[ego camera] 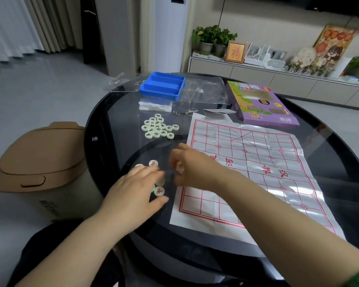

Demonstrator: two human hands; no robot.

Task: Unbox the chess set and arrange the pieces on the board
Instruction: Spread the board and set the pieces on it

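Right hand (188,165) pinches pieces (180,169), blue tray (162,86) beyond.

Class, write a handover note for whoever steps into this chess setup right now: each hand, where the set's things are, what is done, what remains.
Left hand: open, flat over red-marked pieces left of the board.
Right hand: grips at least one pale piece.
Dark-marked pieces: clustered beyond the hands. Blue tray: empty.
Done: set unboxed, board spread out.
Left: no piece is on the board yet; place them all.
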